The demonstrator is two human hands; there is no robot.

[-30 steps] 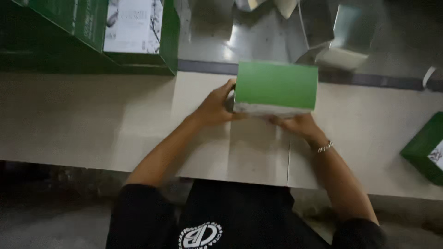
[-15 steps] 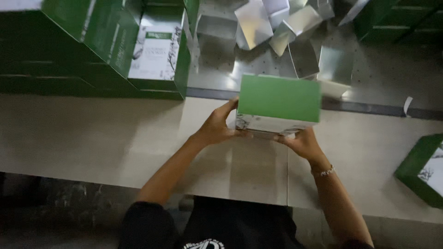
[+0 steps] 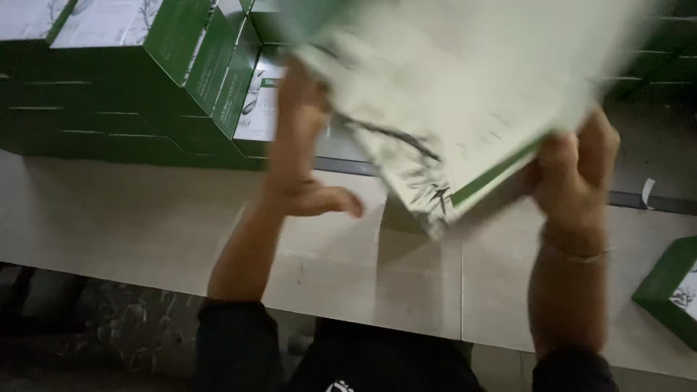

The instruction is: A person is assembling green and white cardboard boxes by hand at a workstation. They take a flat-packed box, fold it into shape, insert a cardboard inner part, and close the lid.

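Observation:
I hold a green and white cardboard box [image 3: 465, 94] lifted up close to the camera, tilted and blurred, its pale printed face toward me. My left hand [image 3: 301, 156] grips its left side, thumb sticking out below. Its lower right corner sits in my right hand [image 3: 573, 181], which has a thin bracelet at the wrist. The box hides much of the table behind it.
Stacks of similar green boxes [image 3: 131, 87] fill the far left of the pale table [image 3: 145, 225]. Another green box [image 3: 671, 290] lies at the right edge. More green boxes [image 3: 664, 58] stand at the far right.
The box has come up off the table toward the camera and tipped, so its pale face shows instead of the green top. Both hands rose with it.

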